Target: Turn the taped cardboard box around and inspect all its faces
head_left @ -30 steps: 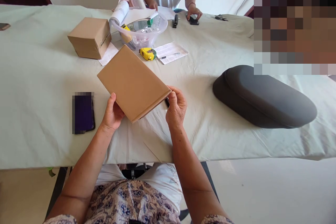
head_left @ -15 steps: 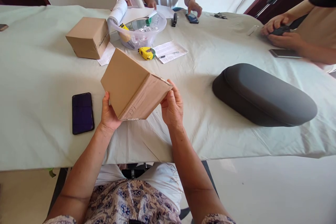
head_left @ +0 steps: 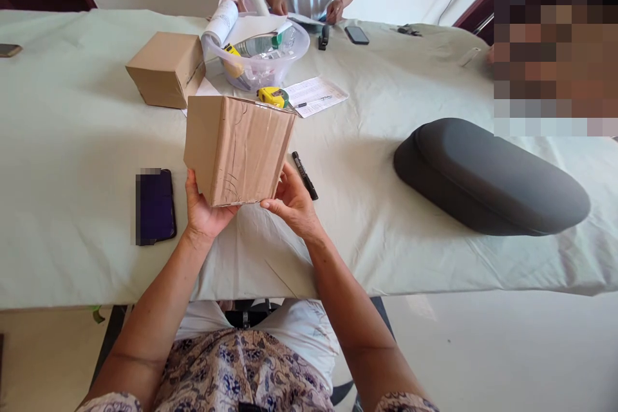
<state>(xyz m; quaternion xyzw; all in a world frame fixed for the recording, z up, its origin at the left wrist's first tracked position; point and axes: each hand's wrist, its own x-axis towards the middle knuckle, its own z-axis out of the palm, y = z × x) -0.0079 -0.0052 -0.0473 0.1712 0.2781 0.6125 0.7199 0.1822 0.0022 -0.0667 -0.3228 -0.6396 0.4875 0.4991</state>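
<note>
Left grip and right grip are cradling a brown cardboard box between them, likely light, stiff, best held by bottom edges.

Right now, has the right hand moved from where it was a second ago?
Yes: the right hand has moved left, farther from the dark rounded object lying off to its right.

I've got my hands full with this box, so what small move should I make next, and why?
I'd probably lower the held box onto the tablecloth, left of the black marker: your left hand and right hand hold it, and the marker lies close beside the right.
</note>
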